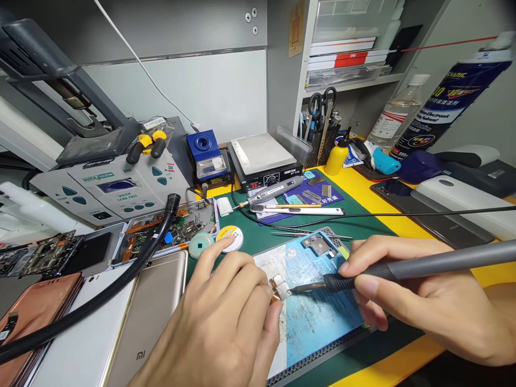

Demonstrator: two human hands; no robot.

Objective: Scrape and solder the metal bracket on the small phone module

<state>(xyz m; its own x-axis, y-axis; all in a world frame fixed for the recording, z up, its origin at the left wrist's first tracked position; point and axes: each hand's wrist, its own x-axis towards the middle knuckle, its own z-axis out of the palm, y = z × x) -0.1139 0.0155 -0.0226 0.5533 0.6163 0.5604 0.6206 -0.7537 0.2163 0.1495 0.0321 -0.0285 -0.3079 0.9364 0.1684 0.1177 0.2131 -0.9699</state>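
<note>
The right hand [435, 309] had its grip closed around a grey soldering iron [423, 263], thumb and fingertips pinching it by the black sleeve, while the left hand [231, 309] bent over a small part [284, 287] of silver and copper colour; whether its grip pinched that part or merely rested against it, I could not tell. The part lay on the pad [314, 333], by the seam between the pale and blue halves, with the iron's tip at its right edge. The step in hand looked like heating or soldering that edge, which called for a steady tip and a left hand kept clear of the heat. Among the labels, the hot-air station [108, 188] read "QUICK" and "LEAD FREE", the spray can [447, 107] "MECHANIC", "Electronic" and "Solvent", the gold phone [153, 312] bore a "mi" logo, and a red-striped box [350, 60] said "OPEN"; the Chinese lettering was too small to read surely.
</note>
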